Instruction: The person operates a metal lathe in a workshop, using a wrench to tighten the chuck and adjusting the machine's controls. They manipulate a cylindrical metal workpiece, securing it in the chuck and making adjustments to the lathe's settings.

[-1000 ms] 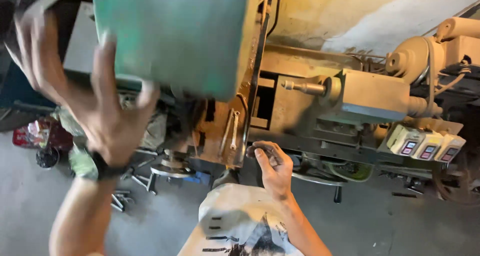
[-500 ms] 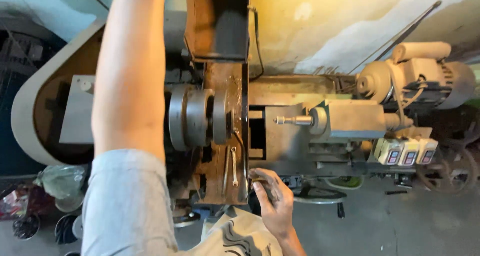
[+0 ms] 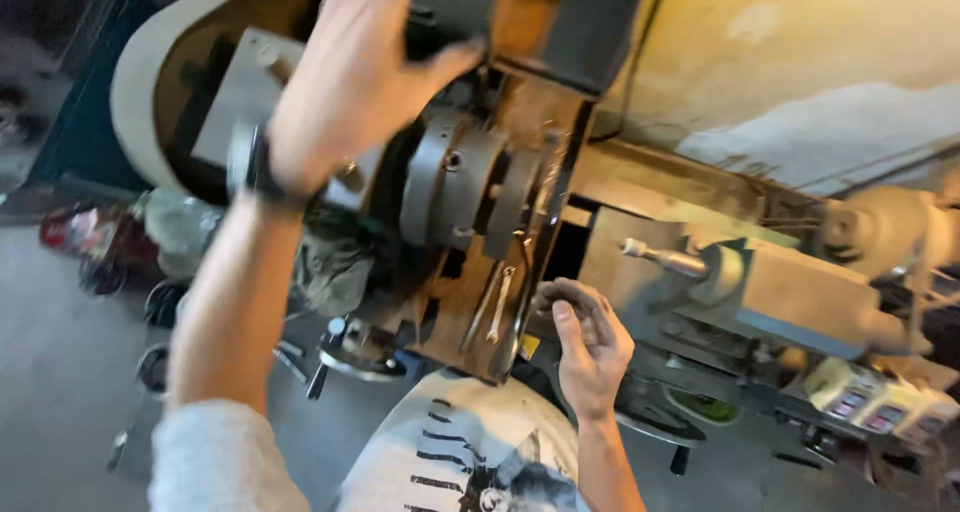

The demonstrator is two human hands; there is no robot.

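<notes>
Since half a second ago our left arm has swung aside, so the chuck (image 3: 455, 187) it covered now shows, and our left hand (image 3: 345, 82) has come up onto the dark housing (image 3: 560, 22) above it. That grip is spread, fingers open and laid against the housing's lower edge; blur hides whether they clasp it. The chuck sits just right of and below that hand, its axis running level toward the tailstock (image 3: 760, 282) on the right.

Our right hand (image 3: 590, 342) remains low at the lathe's near edge, fingers curled loosely, its grip half closed; we cannot tell whether it holds anything. Two wrenches (image 3: 490, 307) lie just left of it on the brown tray (image 3: 450, 322), close but apart, their long axes pointing from us up toward the chuck. A handwheel (image 3: 350, 357) sits lower left.
</notes>
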